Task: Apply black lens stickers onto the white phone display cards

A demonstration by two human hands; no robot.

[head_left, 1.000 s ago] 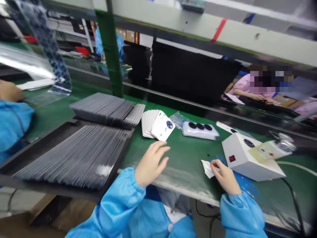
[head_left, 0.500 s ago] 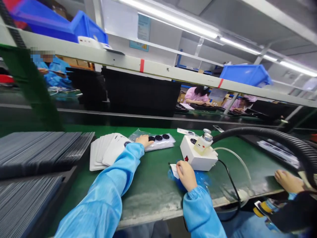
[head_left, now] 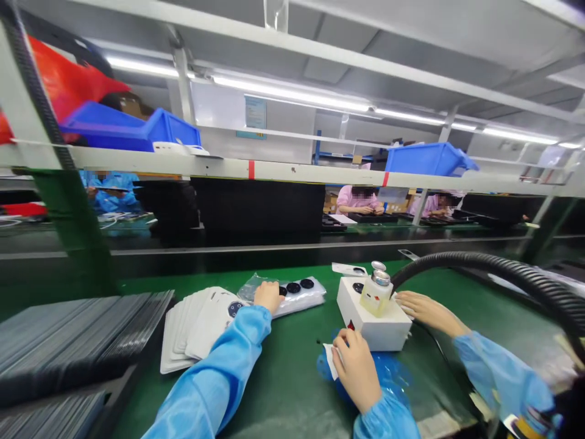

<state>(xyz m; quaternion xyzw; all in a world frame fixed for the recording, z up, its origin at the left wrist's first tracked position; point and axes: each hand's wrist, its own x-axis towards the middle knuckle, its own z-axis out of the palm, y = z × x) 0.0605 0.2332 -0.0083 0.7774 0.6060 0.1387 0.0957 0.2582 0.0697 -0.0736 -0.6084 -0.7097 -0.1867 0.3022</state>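
Observation:
My left hand (head_left: pixel 269 297) is curled down over the near end of a row of black round pieces (head_left: pixel 293 287) on a clear plastic sheet stack (head_left: pixel 299 300). Its fingertips close at the leftmost piece and are partly hidden. A small white wipe (head_left: pixel 329 361) is pinched in my right hand (head_left: pixel 357 366), low over a crumpled blue plastic bag (head_left: pixel 393 373). Just beyond that hand stands a white box (head_left: pixel 377 329) with a red switch, bearing a pump bottle (head_left: pixel 376 296) with a metal top. White flat panels (head_left: pixel 201 326) lie fanned out beside my left forearm.
A co-worker's hand (head_left: pixel 427 311) is at the box's right side. A thick black hose (head_left: pixel 484 262) arches over the right of the green bench. Racks of grey sheets (head_left: pixel 91 329) stand at left. Blue bins (head_left: pixel 423 160) sit on the overhead shelf.
The view has levelled and tilted up, so the bench sits lower. The co-worker's hand has come from the bench edge to the white box. My hands keep nearly the same places.

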